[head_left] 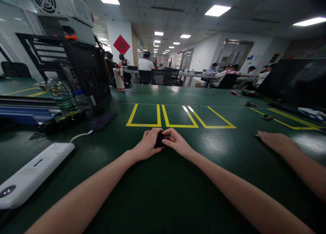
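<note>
My left hand (pixel 148 145) is closed around a small black object (pixel 159 140) just above or on the green table. Its exact kind cannot be made out, since fingers cover much of it. From the other side, my right hand (pixel 177 143) pinches toward the same object, with thumb and fingertips at its right edge. Both hands meet in front of the yellow tape outlines (pixel 179 126) on the tabletop.
At the right, another person's hand (pixel 273 141) rests on the table, holding something thin. A white power bank-like device (pixel 35 174) with a cable lies at left. Behind it stand a water bottle (pixel 59 93) and a black computer case (pixel 86 74). A white cylinder (pixel 119 78) stands farther back.
</note>
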The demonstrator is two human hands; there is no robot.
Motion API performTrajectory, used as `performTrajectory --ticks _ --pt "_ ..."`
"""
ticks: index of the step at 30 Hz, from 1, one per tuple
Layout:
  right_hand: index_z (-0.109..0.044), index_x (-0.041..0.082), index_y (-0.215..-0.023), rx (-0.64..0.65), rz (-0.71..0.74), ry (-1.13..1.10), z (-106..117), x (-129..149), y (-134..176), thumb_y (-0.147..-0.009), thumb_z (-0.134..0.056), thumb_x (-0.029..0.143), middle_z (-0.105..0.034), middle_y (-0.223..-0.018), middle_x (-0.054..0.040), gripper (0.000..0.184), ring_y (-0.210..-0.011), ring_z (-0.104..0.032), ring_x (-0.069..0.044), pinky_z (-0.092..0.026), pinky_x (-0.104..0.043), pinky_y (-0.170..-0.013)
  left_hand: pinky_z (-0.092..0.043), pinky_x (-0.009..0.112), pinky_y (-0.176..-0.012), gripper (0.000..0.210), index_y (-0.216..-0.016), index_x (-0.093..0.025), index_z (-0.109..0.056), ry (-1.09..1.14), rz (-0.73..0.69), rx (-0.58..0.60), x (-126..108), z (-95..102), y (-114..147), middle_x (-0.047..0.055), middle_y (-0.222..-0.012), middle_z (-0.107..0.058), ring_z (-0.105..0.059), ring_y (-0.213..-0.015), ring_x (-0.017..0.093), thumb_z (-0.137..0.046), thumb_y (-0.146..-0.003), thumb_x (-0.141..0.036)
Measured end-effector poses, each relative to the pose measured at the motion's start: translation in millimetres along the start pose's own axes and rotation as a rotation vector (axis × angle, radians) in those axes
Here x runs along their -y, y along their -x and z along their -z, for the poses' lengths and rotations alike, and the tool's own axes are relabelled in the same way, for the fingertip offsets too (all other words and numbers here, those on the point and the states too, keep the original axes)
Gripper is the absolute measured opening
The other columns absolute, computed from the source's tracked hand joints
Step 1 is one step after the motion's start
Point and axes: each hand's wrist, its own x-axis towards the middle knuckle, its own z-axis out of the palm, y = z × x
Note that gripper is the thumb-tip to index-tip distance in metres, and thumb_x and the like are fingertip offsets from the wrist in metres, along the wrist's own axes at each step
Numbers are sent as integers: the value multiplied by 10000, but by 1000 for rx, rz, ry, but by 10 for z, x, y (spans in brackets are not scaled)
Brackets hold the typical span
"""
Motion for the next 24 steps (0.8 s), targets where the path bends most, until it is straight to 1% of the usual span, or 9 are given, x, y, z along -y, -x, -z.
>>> performTrajectory --ticks 3,5,8,11,15,17,21,24 --pt "-455 220 -1040 6 -25 18 14 21 7 -711 -594 209 -485 -1066 -31 357 -1006 -507 -171 -415 -379 -893 -306 459 -924 543 -1180 -228 -264 4 -3 -7 0 -6 -1 77 -1157 -421 -433 -1079 245 -570 -734 -268" --pt "-457 216 -1044 27 -38 13 22 25 12 -705 -598 211 -486 -1082 -36 367 -1018 -503 -181 -413 -398 -896 -307 455 -926 543 -1181 -231 -260 10 -4 -4 -8 4 0 75 -1155 -422 -431 -1081 242 -568 -735 -260" --pt "-468 213 -1005 44 -28 -14 22 9 14 -682 -621 201 -499 -1063 -29 357 -1017 -506 -184 -421 -398 -890 -304 462 -929 524 -1175 -233 -265 12 -5 7 -25 30 4 77 -1159 -418 -429 -1086 245 -559 -743 -256" --pt "-474 216 -958 30 -12 -47 9 -23 6 -680 -625 203 -505 -1033 -23 316 -986 -523 -177 -453 -367 -841 -306 453 -932 510 -1170 -225 -274 11 -12 19 -25 36 6 79 -1158 -417 -434 -1078 240 -555 -746 -260" --pt "-490 208 -907 3 9 -49 -7 -35 -2 -702 -606 228 -506 -971 -13 236 -907 -549 -155 -473 -326 -778 -306 449 -930 542 -1172 -218 -274 -10 -9 -16 9 -10 1 79 -1157 -414 -436 -1066 238 -578 -725 -261" --pt "-488 207 -930 3 9 -32 -7 -21 2 -705 -601 225 -507 -978 -16 252 -913 -545 -154 -464 -332 -799 -306 445 -929 551 -1173 -215 -274 -18 -12 -26 24 -32 -2 79 -1151 -417 -437 -1064 236 -584 -718 -255" --pt "-464 206 -1016 12 -20 -4 10 1 7 -717 -588 221 -499 -1058 -36 325 -995 -513 -167 -421 -370 -886 -308 443 -927 558 -1179 -220 -266 -8 -18 -20 18 -27 -1 78 -1151 -421 -436 -1073 236 -583 -720 -247" --pt "-463 201 -998 39 -16 -37 23 -20 1 -684 -622 197 -502 -1056 -35 352 -1010 -511 -172 -413 -376 -901 -306 452 -928 551 -1178 -230 -263 3 -11 -8 -11 10 4 75 -1155 -421 -432 -1084 241 -576 -726 -243"
